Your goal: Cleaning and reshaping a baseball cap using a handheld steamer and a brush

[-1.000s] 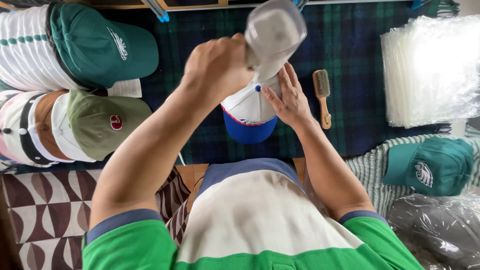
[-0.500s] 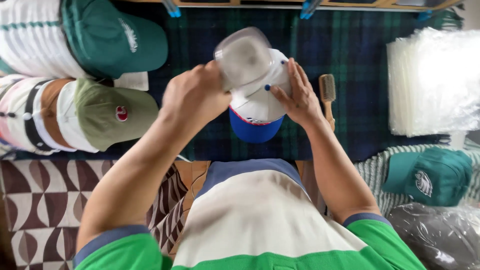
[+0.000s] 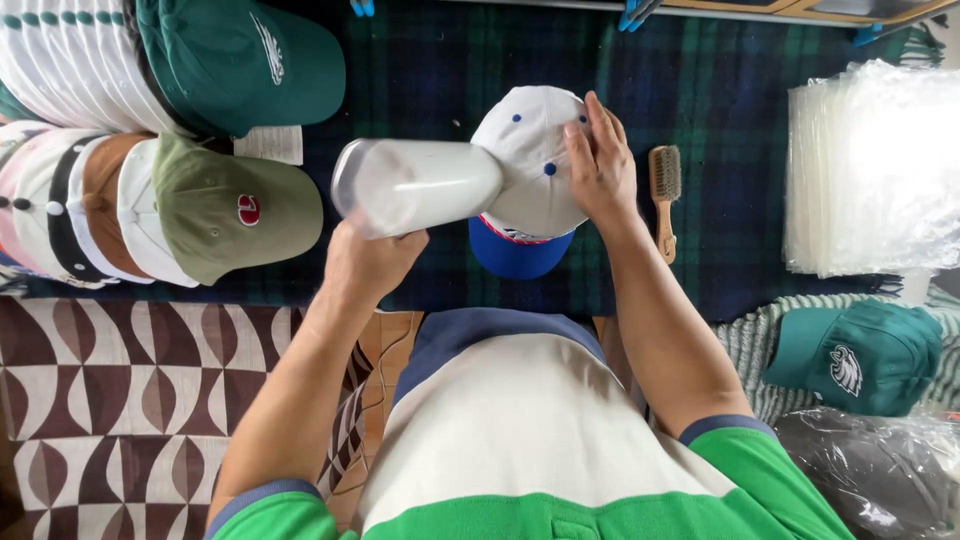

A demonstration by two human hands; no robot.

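A white cap with blue eyelets and a blue brim (image 3: pixel 530 165) rests on the dark plaid blanket (image 3: pixel 700 80). My right hand (image 3: pixel 600 165) lies flat on the right side of its crown, fingers spread. My left hand (image 3: pixel 370 262) grips a white, clear-walled canister (image 3: pixel 415 185) held sideways, its far end touching the left side of the cap's crown.
A wooden brush (image 3: pixel 664 195) lies right of the cap. Stacked caps, topped by a green one (image 3: pixel 240 60) and an olive one (image 3: pixel 225 205), fill the left. Clear plastic bags (image 3: pixel 875 165) pile at right. Another green cap (image 3: pixel 855 355) sits lower right.
My left hand has swung the canister down and to the left, from above the cap to lying sideways beside it. My right hand has shifted a little up the crown.
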